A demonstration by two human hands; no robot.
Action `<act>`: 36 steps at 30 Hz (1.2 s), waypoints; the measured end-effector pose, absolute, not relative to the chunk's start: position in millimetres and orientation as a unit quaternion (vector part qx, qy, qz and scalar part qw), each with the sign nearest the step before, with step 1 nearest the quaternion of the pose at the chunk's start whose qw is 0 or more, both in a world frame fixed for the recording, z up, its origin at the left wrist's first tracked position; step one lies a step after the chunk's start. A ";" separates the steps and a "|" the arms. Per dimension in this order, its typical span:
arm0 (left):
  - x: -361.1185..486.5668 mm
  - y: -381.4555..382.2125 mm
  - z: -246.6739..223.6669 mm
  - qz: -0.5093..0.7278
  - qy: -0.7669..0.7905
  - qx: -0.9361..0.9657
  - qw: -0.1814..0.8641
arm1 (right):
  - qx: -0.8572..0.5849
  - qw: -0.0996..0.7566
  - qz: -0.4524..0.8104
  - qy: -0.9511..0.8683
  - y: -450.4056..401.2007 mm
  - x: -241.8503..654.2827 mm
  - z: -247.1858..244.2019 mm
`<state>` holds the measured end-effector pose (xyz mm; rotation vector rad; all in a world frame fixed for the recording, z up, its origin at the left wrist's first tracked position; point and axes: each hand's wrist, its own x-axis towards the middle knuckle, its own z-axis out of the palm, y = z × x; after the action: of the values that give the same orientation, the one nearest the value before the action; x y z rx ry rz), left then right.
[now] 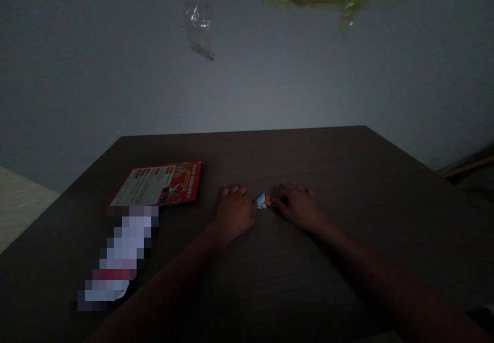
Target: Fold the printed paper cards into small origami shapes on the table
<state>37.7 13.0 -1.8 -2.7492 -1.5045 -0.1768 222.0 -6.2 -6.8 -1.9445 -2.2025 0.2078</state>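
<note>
A small printed piece (263,200), roughly triangular with blue, white and red on it, lies on the dark table (270,281) between my hands. My left hand (236,210) rests knuckles up on its left side, with the thumb against the piece's left edge and the fingers bent over the table. From the right, my right hand (297,204) pinches near the red corner with thumb and forefinger, the other fingers curled beyond. Fingertips partly hide the piece's edges. In the dim light I cannot tell whether it is folded paper or card.
A flat red box or booklet (179,186) with a white text panel lies to the left. Nearer me is a long, pale, pixelated thing (125,250). A grey wall (289,75) with tape scraps stands behind the table's far edge.
</note>
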 end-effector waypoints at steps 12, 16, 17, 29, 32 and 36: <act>38.2 12.8 -0.9 -0.056 -0.485 -0.873 -0.006 | -0.663 0.077 0.075 -0.741 -5.3 218.6 -2.0; 37.6 12.6 -0.6 -0.056 -0.489 -0.870 -0.005 | -0.663 0.077 0.069 -0.741 -5.7 218.9 -2.3; 37.3 12.7 -0.8 -0.057 -0.490 -0.870 -0.006 | -0.664 0.075 0.069 -0.741 -5.7 218.9 -2.1; 34.8 12.5 0.5 -0.069 -0.435 -0.898 -0.023 | -0.666 0.077 0.070 -0.739 -5.1 218.5 -1.9; 33.5 14.0 2.0 -0.058 -0.430 -0.900 -0.022 | -0.666 0.083 0.070 -0.738 -5.1 218.5 -2.3; 31.1 16.9 2.2 -0.063 -0.428 -0.901 -0.024 | -0.665 0.086 0.068 -0.739 -4.5 219.3 -3.7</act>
<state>31.1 16.9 2.2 -2.8757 -1.3643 -0.2015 219.3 -4.5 -3.7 -1.9804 -2.2025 0.2025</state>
